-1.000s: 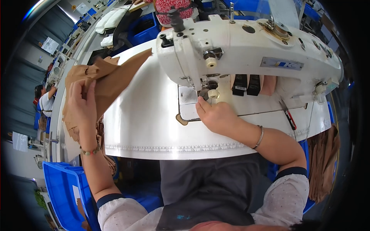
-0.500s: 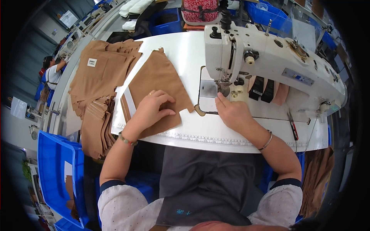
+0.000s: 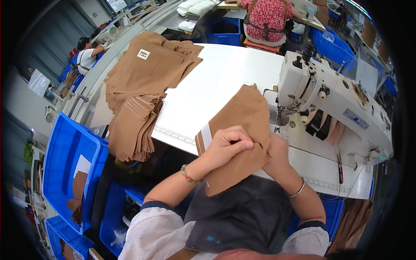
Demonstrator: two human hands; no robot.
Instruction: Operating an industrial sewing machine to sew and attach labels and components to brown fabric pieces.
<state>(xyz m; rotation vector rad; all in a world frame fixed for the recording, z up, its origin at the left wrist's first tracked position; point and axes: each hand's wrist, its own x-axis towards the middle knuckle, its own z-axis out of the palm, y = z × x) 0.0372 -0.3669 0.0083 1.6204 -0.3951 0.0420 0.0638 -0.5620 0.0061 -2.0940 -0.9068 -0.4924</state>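
Note:
A brown fabric piece [image 3: 242,110] with a white strip along its left side is held up over the table's front edge. My left hand [image 3: 227,145] is closed on it, thumb on top and fingers curled. At the fabric's right edge my right hand [image 3: 277,154] grips it too, its fingertips partly hidden behind the cloth. The white sewing machine [image 3: 320,86] stands just right of the fabric, its needle area close to my right hand.
Stacked brown fabric pieces [image 3: 151,65] lie at the table's left. Scissors-like snips [image 3: 340,169] rest at the right, near dark and pink strips [image 3: 320,123]. Blue bins [image 3: 73,160] stand lower left. Two other people sit farther off, one in a red patterned top [image 3: 266,19].
The brown piece has come off the tabletop, toward me and rightward. My right hand has left the needle area and taken hold of its right edge. The whole view has shifted.

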